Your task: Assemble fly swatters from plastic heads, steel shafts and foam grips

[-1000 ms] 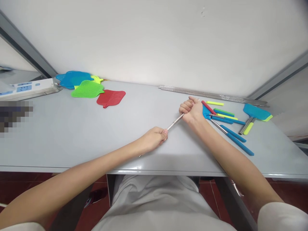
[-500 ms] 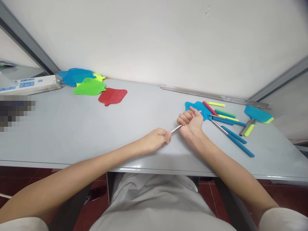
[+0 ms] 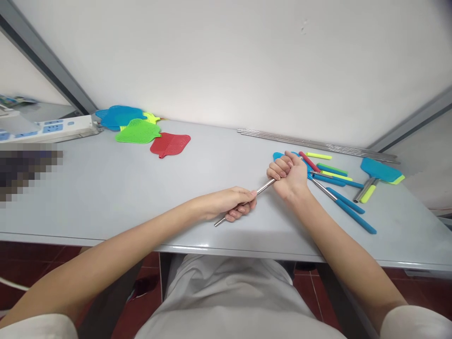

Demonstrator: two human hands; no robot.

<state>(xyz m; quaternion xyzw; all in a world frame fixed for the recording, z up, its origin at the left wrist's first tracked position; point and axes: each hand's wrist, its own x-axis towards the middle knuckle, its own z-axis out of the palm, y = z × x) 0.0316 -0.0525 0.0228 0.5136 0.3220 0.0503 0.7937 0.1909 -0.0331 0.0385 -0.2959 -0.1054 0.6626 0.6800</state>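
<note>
While left hand (image 3: 231, 201) and right hand (image 3: 290, 176) curl closed: metal rod (image 3: 265, 186) held, frame centre
Rod: could slip, should either grip loosen

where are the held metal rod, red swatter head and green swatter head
Held metal rod (image 3: 264, 186), head view, on its bare shaft
Red swatter head (image 3: 171, 144), head view, on its flat face
Green swatter head (image 3: 137, 132), head view, on its mesh face

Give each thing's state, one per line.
Left hand, closed on metal rod
Right hand, closed on metal rod
Metal rod, held aslant
Rear metal rods, lying together
Red flyswatter head, lying flat
Green flyswatter head, overlapping others
Power strip, on/off unclear
Long-handled blue flyswatter, head partly hidden
</note>
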